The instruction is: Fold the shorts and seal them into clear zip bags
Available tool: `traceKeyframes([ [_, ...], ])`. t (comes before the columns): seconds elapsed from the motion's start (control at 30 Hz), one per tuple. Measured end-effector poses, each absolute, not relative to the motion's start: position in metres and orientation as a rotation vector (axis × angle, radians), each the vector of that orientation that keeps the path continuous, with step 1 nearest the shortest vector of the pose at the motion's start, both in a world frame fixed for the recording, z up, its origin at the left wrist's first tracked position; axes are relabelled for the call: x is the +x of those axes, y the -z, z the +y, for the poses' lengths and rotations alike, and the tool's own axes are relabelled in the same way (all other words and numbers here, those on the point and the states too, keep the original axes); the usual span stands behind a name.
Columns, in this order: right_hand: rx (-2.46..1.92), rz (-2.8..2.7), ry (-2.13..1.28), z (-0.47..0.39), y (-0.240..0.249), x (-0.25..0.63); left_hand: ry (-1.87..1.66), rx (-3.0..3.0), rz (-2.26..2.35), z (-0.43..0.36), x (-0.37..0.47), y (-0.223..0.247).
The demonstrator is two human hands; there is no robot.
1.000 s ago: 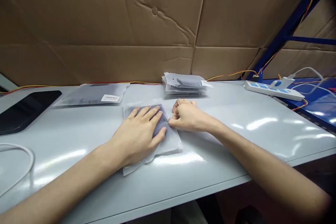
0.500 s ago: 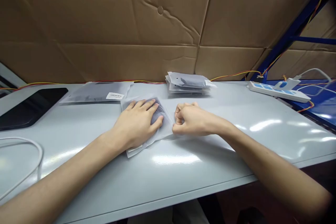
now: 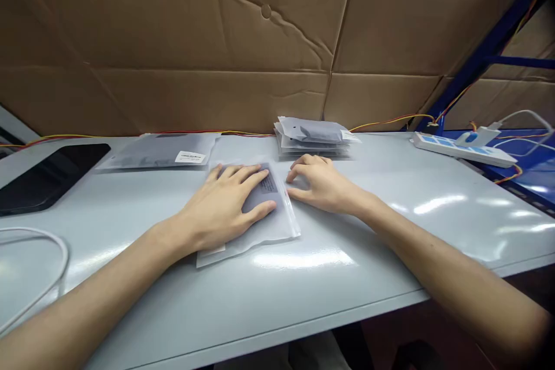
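Note:
A frosted zip bag (image 3: 277,221) with a dark flat item inside lies on the table in front of me. My left hand (image 3: 228,202) rests flat on it, fingers spread, covering much of its left part. Dark printed text shows through the plastic beside my fingertips. Along the bag's right edge runs the zip strip. My right hand (image 3: 318,182) is at that edge, fingers curved and thumb apart from them, with nothing visible between. Whether its fingertips touch the bag I cannot tell.
Several similar bags are stacked (image 3: 314,140) at the back. A larger labelled bag (image 3: 167,150) lies back left, beside a black tablet-like slab (image 3: 52,176). A white cable (image 3: 65,260) curls at the left. A power strip (image 3: 463,149) with a plugged-in charger sits right. Cardboard (image 3: 195,23) stands behind.
My right hand has opened from a pinch at the bag's edge and shifted slightly up. The bag has turned and now lies flatter, while my left hand stays on it.

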State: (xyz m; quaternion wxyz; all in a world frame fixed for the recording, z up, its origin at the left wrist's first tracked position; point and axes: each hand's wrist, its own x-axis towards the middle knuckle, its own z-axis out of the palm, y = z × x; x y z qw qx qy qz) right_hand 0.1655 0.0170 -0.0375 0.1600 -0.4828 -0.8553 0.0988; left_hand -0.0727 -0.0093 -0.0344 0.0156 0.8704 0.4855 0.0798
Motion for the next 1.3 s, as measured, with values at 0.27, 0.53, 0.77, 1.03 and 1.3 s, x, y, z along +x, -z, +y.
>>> traceKeyframes([
  [0.27, -1.295, -2.351, -0.348, 0.02, 0.041, 0.161, -0.293, 2.762, 1.365, -0.017, -0.068, 0.032],
  [0.53, -1.453, -2.245, -0.448, 0.007, 0.044, 0.15, -0.337, 2.768, 1.361, -0.019, -0.061, 0.034],
  [0.77, -1.534, -2.289, -0.421, 0.006, 0.038, 0.152, -0.339, 2.736, 1.387, -0.019, -0.062, 0.037],
  [1.03, -1.915, -2.49, -0.127, 0.015, 0.003, 0.181, -0.227, 2.627, 1.499, -0.016, -0.063, 0.048],
  [1.3, -2.19, -2.399, 0.232, 0.021, -0.003, 0.203, -0.016, 2.633, 1.58, -0.01, -0.08, 0.044],
])
